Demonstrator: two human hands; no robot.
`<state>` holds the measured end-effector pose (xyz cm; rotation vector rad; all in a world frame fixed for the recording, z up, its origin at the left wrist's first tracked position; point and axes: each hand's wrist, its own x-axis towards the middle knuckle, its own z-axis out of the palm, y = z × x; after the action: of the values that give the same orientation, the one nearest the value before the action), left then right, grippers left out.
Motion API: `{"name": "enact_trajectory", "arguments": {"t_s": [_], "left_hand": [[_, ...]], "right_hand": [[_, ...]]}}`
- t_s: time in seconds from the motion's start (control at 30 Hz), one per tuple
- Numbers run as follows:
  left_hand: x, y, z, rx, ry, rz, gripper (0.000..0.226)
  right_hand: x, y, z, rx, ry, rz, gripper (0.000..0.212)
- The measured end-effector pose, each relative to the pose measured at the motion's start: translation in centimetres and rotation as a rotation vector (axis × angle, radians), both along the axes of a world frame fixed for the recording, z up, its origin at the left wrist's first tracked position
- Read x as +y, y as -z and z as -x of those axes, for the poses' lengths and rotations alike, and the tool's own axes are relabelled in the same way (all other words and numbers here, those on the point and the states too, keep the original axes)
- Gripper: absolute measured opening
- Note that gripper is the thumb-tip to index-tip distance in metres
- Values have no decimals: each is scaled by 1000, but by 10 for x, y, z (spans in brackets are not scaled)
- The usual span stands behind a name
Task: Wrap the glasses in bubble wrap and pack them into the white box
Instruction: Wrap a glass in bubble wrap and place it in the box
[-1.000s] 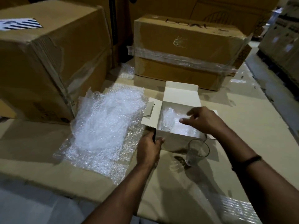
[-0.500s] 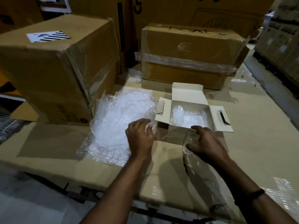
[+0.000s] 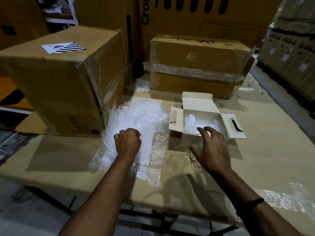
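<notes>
Clenching bubble wrap (image 3: 136,120), the left hand (image 3: 127,143) has a tight grip; right hand (image 3: 213,149) clasps a glass (image 3: 196,144).

Open white box (image 3: 201,106) holds a wrapped glass (image 3: 189,123); bubble wrap (image 3: 139,116) lies beside.

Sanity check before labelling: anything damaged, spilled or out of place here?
Nothing spilled or broken. Only oddity: the big carton at left has a creased, wrinkled-tape front corner. The white box stands open, one wrapped glass inside; the bubble wrap beside it is rumpled.
</notes>
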<state>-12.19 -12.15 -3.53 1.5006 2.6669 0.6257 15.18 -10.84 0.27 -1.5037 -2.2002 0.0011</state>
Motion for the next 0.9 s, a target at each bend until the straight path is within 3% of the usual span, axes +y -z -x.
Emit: {"name": "enact_trajectory", "arguments": {"t_s": [0.07,0.1,0.17,0.23,0.37,0.5,0.57,0.7,0.8,0.9], "left_hand": [[-6,-3,2,-3,21,-31,30],[-8,-4,3,-15,29,-40,33],[-12,-5,6,-61,52,-60,35],[-16,-6,9,-75,75,-76,34],[-22,-8,15,-52,94,-212,15],[-19,-4,22,0,115,159,45],[-14,-3,22,13,75,125,48],[6,-9,13,-12,62,-136,28],[27,-8,9,50,209,44,55],[45,-3,10,105,232,116,43]], "right_hand": [[-18,4,18,130,-117,-76,46],[-25,8,29,139,-194,2,43],[-34,27,50,55,-286,265,48],[-34,53,64,-53,-286,377,58],[-31,87,76,-54,-222,360,63],[-32,86,81,42,-144,320,63],[-31,81,86,158,-117,358,61],[-29,84,95,-22,-99,263,57],[-26,88,97,-67,-82,257,53],[-23,93,98,-95,-60,203,50]]}}
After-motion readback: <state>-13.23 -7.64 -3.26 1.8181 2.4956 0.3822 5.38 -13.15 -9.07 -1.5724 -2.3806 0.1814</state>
